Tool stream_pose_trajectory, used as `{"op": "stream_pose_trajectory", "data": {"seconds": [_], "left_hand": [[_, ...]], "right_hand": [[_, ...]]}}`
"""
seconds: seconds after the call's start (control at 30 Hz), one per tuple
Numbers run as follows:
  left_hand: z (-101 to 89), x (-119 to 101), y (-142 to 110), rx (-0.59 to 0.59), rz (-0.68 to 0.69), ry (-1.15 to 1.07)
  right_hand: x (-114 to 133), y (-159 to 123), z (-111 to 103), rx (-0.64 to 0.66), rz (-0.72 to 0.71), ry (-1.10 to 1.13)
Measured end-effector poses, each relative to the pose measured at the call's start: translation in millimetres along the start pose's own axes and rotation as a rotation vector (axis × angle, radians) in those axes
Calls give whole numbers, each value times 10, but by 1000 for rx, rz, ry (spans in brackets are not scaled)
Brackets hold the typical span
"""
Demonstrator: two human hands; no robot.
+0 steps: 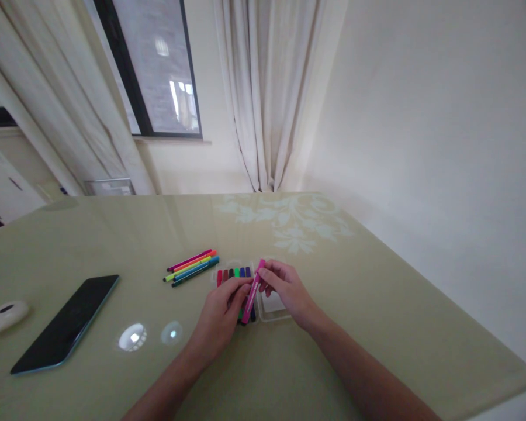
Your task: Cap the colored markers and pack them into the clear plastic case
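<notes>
A clear plastic marker case [274, 307] lies open on the green table [377, 304], with several coloured markers [233, 273] lined up in it. My right hand [284, 286] pinches a magenta marker [253, 292] near its upper end, holding it slanted over the case. My left hand [221, 310] rests on the markers in the case, fingers curled, its fingertips close to the magenta marker's lower part. What the left fingers hold, if anything, is hidden.
A loose bunch of several thin markers [193, 266] lies left of the case. A dark tablet [65, 324] and a white oval object [4, 316] lie at the left. A wall runs along the table's right edge; curtains and a window stand behind.
</notes>
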State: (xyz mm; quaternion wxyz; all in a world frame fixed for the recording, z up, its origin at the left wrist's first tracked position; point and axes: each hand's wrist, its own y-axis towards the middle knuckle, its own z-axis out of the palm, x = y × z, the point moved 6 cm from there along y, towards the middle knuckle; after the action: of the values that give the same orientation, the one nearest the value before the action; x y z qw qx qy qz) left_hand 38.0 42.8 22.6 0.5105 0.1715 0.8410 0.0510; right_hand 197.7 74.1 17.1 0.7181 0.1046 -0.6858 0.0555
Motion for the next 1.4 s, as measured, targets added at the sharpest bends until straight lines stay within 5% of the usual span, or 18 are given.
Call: {"op": "stream_pose_trajectory", "data": {"seconds": [0.13, 0.27, 0.6, 1.4], "left_hand": [[56, -25, -42, 75, 191, 249], [180, -12, -120, 182, 327, 439], [271, 6, -152, 238, 362, 567], [268, -24, -157, 232, 407, 595]], "right_hand": [[-16, 81, -297, -147, 5, -41], [-100, 131, -427, -133, 42, -197], [-140, 34, -227, -77, -42, -610], [-22, 20, -98, -9, -127, -901]]}}
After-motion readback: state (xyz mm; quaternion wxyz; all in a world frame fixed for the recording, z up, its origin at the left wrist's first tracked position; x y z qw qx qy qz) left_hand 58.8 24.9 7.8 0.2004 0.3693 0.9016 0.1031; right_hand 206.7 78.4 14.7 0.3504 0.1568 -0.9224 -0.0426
